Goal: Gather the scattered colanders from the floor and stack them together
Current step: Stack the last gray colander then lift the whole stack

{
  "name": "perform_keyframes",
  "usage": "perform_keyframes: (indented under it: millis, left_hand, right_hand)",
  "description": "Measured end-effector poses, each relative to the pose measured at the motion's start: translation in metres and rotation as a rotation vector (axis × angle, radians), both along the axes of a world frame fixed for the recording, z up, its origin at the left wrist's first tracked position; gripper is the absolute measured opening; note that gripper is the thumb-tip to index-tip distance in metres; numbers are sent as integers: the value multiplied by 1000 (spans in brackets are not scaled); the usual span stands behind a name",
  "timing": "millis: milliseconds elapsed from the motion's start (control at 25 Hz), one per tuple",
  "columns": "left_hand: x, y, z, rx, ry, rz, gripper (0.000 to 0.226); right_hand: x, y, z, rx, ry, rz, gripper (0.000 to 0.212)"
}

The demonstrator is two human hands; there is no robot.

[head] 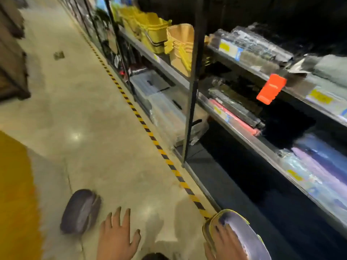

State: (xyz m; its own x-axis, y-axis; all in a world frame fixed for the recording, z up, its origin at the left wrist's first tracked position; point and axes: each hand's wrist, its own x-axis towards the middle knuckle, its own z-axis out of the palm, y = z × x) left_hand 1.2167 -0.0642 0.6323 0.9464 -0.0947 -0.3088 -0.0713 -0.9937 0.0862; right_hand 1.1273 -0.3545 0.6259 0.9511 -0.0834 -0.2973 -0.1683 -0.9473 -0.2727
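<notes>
A long dark metal shelving unit (195, 76) runs along the right, loaded with yellow plastic baskets (150, 29), clear lidded bins (161, 102) and wrapped rolls. The polished concrete floor (90, 109) is glossy, edged by yellow-and-black striped tape (150, 132). A rounded dark purple colander (80, 211) lies upside down on the floor, just left of the left hand (117, 239), whose fingers are spread and relaxed, holding nothing. The right hand (225, 241) grips a stack of purple colanders (236, 229) with a yellow-green rim, fingers laid across the bowl.

Purple colander (81, 211); yellow-black striped floor tape (150, 132); yellow baskets (150, 30).
</notes>
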Motion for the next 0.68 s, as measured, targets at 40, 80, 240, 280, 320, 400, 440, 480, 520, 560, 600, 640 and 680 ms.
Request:
perform_keyframes:
  millis: [40,80,240,280,320,400,440,480,520,560,600,640,680]
  left_hand:
    - [1,17,4,-20,5,49,74]
    - [0,33,3,-44,-24,86,74]
    - [5,106,-5,-39,-116,296,79]
    - [9,120,-5,-32,-118,337,80]
    - [13,134,-5,-14,-125,382,80]
    - [18,158,-1,-16,-117,448,79]
    - [21,166,2,-19,-125,470,78]
    - [24,177,4,-16,-145,497,76]
    - [26,187,6,-23,-159,532,74]
    - [28,196,6,-36,-180,560,72]
    - [30,202,9,-47,-186,593,71]
    - [32,209,10,-44,-193,630,70]
    - [34,216,13,-33,-190,672,70]
  right_hand:
    - [13,5,2,-4,188,15,72]
    - [26,13,8,-66,115,61,55]
    - [102,84,15,-167,-16,313,62]
    - [121,100,19,-159,-29,343,62]
    - [138,115,17,-154,-38,373,63]
    - [164,143,12,-173,-79,439,68]
    - [177,156,10,-167,-94,472,70]
    - [192,172,9,-160,-103,522,71]
    - [207,188,8,-152,-128,583,70]
    - [221,203,10,-148,-143,641,69]
    - [235,217,10,-143,-168,697,68]
    - [247,232,11,-141,-189,753,66]
    - [260,247,9,-119,-218,800,64]
